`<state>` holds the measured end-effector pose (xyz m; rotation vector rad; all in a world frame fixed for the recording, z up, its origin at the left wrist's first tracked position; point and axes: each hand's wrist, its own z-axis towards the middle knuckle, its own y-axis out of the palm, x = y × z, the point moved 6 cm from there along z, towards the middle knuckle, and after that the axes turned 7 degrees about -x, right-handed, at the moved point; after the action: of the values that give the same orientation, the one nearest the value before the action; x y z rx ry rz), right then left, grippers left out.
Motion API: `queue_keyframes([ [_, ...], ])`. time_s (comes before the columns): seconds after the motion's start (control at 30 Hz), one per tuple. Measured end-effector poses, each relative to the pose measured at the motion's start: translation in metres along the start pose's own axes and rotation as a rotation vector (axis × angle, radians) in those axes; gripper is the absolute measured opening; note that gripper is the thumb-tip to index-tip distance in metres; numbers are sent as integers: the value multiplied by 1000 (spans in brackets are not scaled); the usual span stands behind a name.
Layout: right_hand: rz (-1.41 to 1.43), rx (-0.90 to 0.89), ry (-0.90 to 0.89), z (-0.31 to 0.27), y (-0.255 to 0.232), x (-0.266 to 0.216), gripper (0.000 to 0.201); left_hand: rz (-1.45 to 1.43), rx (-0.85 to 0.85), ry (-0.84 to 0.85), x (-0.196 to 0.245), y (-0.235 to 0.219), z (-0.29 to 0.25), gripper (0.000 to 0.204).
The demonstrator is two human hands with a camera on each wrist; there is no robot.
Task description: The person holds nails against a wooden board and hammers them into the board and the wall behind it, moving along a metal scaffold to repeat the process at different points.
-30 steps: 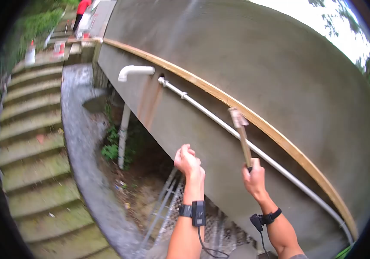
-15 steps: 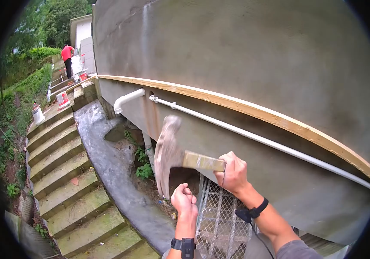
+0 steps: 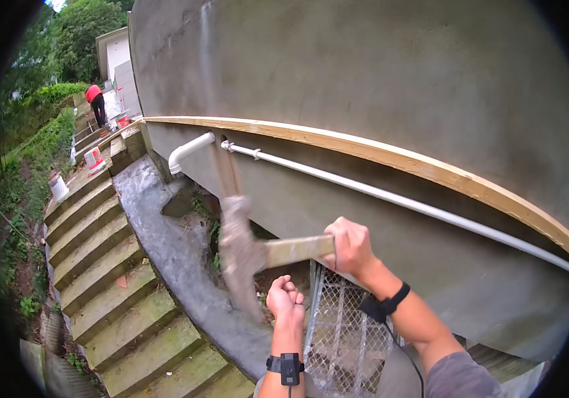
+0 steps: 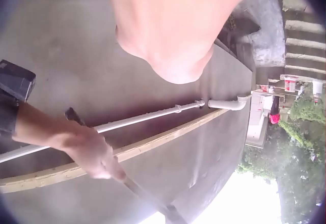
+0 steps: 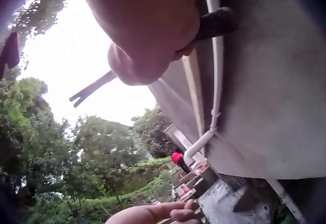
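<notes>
In the head view my right hand (image 3: 351, 247) grips the wooden handle of a claw hammer (image 3: 297, 251). Its blurred metal head points left, over the channel and above my left hand (image 3: 285, 298). That left hand is raised with its fingers curled, and nothing shows in it; the hammer does not touch it. The left wrist view shows my right hand (image 4: 94, 155) round the handle, beside the wooden strip (image 4: 153, 141). In the right wrist view the claw (image 5: 91, 89) sticks out past my right hand (image 5: 145, 45), the dark handle end (image 5: 216, 24) on the other side.
A grey wall (image 3: 377, 79) carries the long wooden strip (image 3: 364, 149), with a white pipe (image 3: 364, 192) below it. Concrete steps (image 3: 112, 292) and a grey channel (image 3: 171, 245) descend at left. Metal mesh (image 3: 344, 325) lies below my hands. A person in red (image 3: 94, 98) bends far up the steps.
The hammer has turned from upright near the strip to sideways, its head pointing left. In the last half second its head and my right hand shifted slightly left. The head view has swung too.
</notes>
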<state>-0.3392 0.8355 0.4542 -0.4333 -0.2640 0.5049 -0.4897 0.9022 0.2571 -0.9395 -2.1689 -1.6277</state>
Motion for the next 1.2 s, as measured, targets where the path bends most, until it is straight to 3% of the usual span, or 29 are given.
queue_keyframes([
  [0.03,2,3,7,-13,14,20,40,1,7,-22,-1,-2,-2,14],
  [0.1,-216,-182,588,-24,36,83,39,-22,7,-24,1,0,-6,13],
  [0.2,-232,-198,521,-10,42,76,41,-11,8,12,10,0,-9,13],
  [0.3,-69,-85,206,-3,27,19,35,10,-35,44,14,2,-6,13],
  [0.4,21,-16,48,-3,10,-12,32,2,-12,3,4,-7,5,13],
  [0.43,24,-16,49,-9,15,-1,32,-18,-23,-22,2,-7,7,13],
  [0.5,-118,-49,265,-32,34,46,36,-24,-14,-41,1,-6,5,13],
  [0.53,-174,-99,561,-29,40,71,40,-16,-18,-27,4,-5,5,13],
  [0.63,-189,-160,649,-12,42,66,44,-5,-34,-9,10,-1,2,13],
  [0.7,-183,-135,555,-8,38,30,47,-23,-29,-6,8,1,3,13],
  [0.77,-83,-44,175,5,25,-15,50,-4,-28,1,5,4,8,12],
  [0.83,-7,-33,45,7,15,-32,49,-46,-13,-62,-7,-7,17,12],
  [0.9,-7,-54,44,-8,24,-9,52,-42,19,-86,-12,-13,18,10],
  [0.97,-262,-94,435,-28,43,52,53,-126,157,-90,-13,-18,17,8],
  [1.0,-267,-95,429,-18,40,52,53,-165,132,-79,-13,-19,17,6],
  [1.07,-375,-227,663,-12,49,53,53,-200,155,-86,-16,-28,14,6],
  [1.1,-380,-212,653,-1,50,45,53,-251,163,-83,-13,-22,20,5],
  [1.17,-201,-151,422,-1,48,-9,53,-237,165,-62,-14,-27,19,4],
  [1.2,-161,-127,320,2,44,-25,54,-279,124,-76,-18,-25,29,16],
])
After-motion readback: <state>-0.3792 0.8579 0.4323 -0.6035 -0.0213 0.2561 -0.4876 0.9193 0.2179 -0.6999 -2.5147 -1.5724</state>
